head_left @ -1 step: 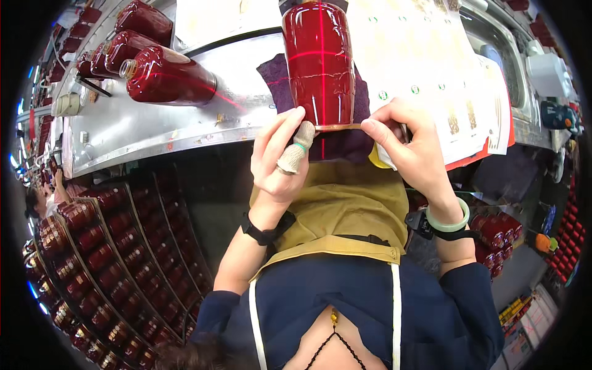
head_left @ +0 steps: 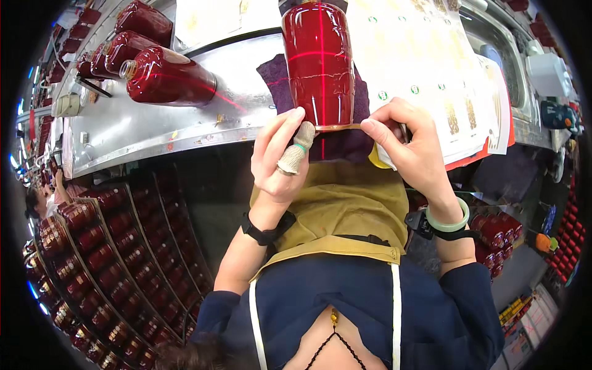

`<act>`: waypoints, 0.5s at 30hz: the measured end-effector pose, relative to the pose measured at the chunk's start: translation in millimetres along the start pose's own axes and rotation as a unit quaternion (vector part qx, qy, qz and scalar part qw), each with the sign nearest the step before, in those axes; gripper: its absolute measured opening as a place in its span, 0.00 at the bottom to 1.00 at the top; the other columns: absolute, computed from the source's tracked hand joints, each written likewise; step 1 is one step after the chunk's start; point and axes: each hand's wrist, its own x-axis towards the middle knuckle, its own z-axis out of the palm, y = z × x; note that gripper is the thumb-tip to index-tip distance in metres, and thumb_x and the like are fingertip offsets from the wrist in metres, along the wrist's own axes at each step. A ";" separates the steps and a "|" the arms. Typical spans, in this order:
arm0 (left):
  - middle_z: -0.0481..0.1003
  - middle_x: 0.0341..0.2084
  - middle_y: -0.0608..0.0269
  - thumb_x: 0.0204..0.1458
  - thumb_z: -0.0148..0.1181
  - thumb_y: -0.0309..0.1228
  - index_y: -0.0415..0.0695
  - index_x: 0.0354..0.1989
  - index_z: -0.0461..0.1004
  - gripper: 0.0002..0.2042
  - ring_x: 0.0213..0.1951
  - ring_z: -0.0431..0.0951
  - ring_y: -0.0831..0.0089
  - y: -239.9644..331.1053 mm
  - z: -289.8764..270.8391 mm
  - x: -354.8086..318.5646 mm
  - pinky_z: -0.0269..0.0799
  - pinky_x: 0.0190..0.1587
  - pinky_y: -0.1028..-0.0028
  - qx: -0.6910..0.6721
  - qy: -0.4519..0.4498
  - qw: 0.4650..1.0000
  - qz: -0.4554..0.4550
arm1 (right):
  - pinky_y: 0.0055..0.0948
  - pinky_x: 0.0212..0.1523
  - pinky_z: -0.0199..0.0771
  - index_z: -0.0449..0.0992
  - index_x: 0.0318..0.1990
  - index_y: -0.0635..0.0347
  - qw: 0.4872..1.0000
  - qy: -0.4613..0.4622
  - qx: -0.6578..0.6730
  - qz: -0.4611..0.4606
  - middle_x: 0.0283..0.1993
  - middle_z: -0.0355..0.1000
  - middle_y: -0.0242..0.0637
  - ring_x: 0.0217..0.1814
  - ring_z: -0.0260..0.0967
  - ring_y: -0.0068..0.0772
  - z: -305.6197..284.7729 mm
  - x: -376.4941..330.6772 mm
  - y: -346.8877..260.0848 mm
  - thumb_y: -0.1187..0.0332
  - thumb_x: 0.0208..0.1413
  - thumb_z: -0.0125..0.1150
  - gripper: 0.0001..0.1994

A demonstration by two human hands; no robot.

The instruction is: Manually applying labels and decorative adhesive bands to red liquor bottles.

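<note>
A glossy dark red bottle (head_left: 320, 80) rests on a dark purple cloth (head_left: 274, 73), its near end toward me. Red light lines cross on its surface. Along that near end runs a thin gold-brown strip (head_left: 338, 127). At the strip's left end my left hand (head_left: 277, 157) is closed, fingertips at the bottle's edge; a cloth finger cover with a green band sits on its thumb. My right hand (head_left: 413, 145) pinches the right end between thumb and forefinger. A small dark object, too hidden to name, shows inside the curled right fingers.
Another red bottle (head_left: 169, 77) lies at the left on the metal table (head_left: 160, 126), with several more behind it. Sheets of gold stickers (head_left: 431, 61) cover the right side. Racks of red bottles (head_left: 117, 265) stand at lower left. A person (head_left: 46, 200) is at far left.
</note>
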 end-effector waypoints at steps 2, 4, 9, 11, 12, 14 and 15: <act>0.83 0.46 0.50 0.44 0.74 0.12 0.29 0.49 0.80 0.20 0.46 0.83 0.56 -0.4 -0.1 1.4 0.81 0.49 0.67 0.005 -0.006 0.999 0.041 | 0.22 0.29 0.56 0.80 0.32 0.64 1.000 0.010 -0.008 -0.012 0.26 0.68 0.27 0.26 0.58 0.16 0.4 0.3 -0.2 0.70 0.60 0.69 0.08; 0.82 0.47 0.51 0.44 0.75 0.13 0.29 0.49 0.80 0.21 0.48 0.82 0.57 2.5 -0.7 3.4 0.80 0.50 0.66 0.021 -0.009 0.999 0.047 | 0.22 0.29 0.56 0.80 0.32 0.64 1.000 0.006 -0.002 -0.010 0.26 0.68 0.27 0.26 0.57 0.16 1.0 0.6 -0.5 0.70 0.60 0.69 0.08; 0.80 0.52 0.55 0.44 0.78 0.19 0.32 0.48 0.81 0.20 0.55 0.77 0.59 15.7 3.1 11.3 0.78 0.53 0.66 0.116 -0.023 0.989 0.087 | 0.22 0.28 0.56 0.80 0.33 0.64 1.000 0.000 -0.001 0.004 0.26 0.68 0.27 0.26 0.58 0.16 2.6 1.9 -0.6 0.70 0.60 0.69 0.08; 0.82 0.47 0.55 0.45 0.77 0.19 0.33 0.46 0.82 0.18 0.50 0.80 0.58 14.6 3.8 15.7 0.80 0.50 0.66 0.079 -0.039 0.991 0.104 | 0.22 0.28 0.56 0.80 0.33 0.64 1.000 0.008 -0.003 -0.008 0.26 0.69 0.28 0.26 0.58 0.16 2.9 2.5 -0.8 0.70 0.60 0.69 0.07; 0.83 0.45 0.55 0.45 0.77 0.19 0.34 0.45 0.82 0.17 0.48 0.82 0.58 13.2 2.6 16.7 0.81 0.48 0.66 0.031 -0.056 0.996 0.062 | 0.22 0.28 0.56 0.80 0.33 0.64 1.000 0.008 -0.003 -0.008 0.26 0.69 0.28 0.26 0.58 0.16 2.9 2.8 -1.1 0.70 0.60 0.69 0.07; 0.84 0.42 0.56 0.45 0.76 0.16 0.37 0.43 0.84 0.15 0.45 0.84 0.59 10.8 1.9 15.7 0.82 0.47 0.66 0.046 -0.035 0.997 0.056 | 0.23 0.29 0.58 0.80 0.33 0.65 1.000 0.002 -0.002 0.004 0.26 0.69 0.28 0.27 0.59 0.17 2.8 3.3 -1.8 0.70 0.60 0.69 0.07; 0.84 0.43 0.56 0.45 0.75 0.15 0.36 0.43 0.84 0.15 0.45 0.84 0.59 9.0 1.6 14.5 0.82 0.48 0.66 0.043 -0.030 0.997 0.048 | 0.23 0.29 0.58 0.80 0.33 0.65 1.000 0.000 -0.004 0.007 0.26 0.69 0.28 0.27 0.59 0.17 2.6 3.6 -2.3 0.70 0.60 0.69 0.07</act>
